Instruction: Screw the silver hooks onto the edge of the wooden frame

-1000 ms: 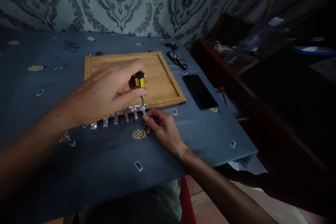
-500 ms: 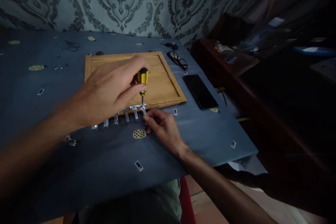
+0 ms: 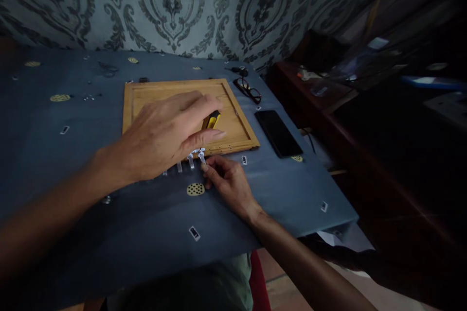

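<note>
Blue tablecloth, screwdriver tilted, top rightward, left fingers curled around, right fingers pinching metal fitting.

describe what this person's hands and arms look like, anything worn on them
The left hand and right hand are both bare, without gloves. No sleeve covers the visible stretch of the left forearm or the right forearm. No watch, bracelet or ring shows, though parts of both hands are hidden.
</note>
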Motion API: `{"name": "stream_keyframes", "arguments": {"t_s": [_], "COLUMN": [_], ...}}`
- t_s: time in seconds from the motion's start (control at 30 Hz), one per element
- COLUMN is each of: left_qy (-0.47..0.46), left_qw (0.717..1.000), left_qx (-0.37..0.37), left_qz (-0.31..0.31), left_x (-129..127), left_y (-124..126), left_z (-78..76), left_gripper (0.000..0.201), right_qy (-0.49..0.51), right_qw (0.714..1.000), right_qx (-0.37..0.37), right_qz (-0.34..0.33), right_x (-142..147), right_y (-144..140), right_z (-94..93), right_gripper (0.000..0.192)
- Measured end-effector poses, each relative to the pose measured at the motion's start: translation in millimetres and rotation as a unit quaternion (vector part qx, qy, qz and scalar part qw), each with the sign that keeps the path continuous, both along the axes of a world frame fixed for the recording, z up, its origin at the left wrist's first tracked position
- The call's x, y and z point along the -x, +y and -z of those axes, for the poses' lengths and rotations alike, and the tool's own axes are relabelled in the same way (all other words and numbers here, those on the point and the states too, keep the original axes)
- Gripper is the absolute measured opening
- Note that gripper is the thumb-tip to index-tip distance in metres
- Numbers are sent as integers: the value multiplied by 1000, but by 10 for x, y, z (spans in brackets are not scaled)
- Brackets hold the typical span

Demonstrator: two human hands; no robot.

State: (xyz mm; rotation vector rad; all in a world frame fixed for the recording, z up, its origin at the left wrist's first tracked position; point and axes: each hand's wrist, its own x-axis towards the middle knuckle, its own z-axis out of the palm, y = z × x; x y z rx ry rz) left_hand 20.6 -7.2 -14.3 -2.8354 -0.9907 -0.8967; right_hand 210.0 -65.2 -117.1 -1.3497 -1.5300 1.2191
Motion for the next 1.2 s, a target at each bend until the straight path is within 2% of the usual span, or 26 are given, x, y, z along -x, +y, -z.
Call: {"name": "stream_keyframes", "arguments": {"t_s": [0.1, 0.2, 0.3, 0.43, 0.6, 0.77, 1.2], "left_qy": [4, -7, -28, -42, -43, -28, -36], "left_qw": [999, 999, 999, 999, 999, 999, 999], "left_qx": [-33, -46, -32, 2, 16, -32, -6], "left_qz": [-12, -20, -21, -28, -18, -25, -38], "left_x": [-16, -19, -16, -10, 15, 33, 73], "left_y": [-21, -45, -61, -67, -55, -34, -33], "left_z": [-8, -12, -20, -61, -96, -84, -154], "left_gripper": [37, 27, 19, 24, 10, 17, 18], "right_qy": [4, 5, 3, 5, -2, 3, 15], "right_qw": [1000, 1000, 1000, 1000, 1000, 1000, 1000], "right_qx": [-4, -14, -16, -12, -11, -13, -10], "right_qz": [-1, -6, -9, -5, -5, -6, -1], "right_x": [2, 5, 7, 11, 12, 17, 21], "right_y": [3, 2, 3, 10, 10, 10, 5], "right_z": [-6, -10, -4, 9, -1, -8, -10], "right_gripper": [29, 29, 32, 36, 38, 37, 39]}}
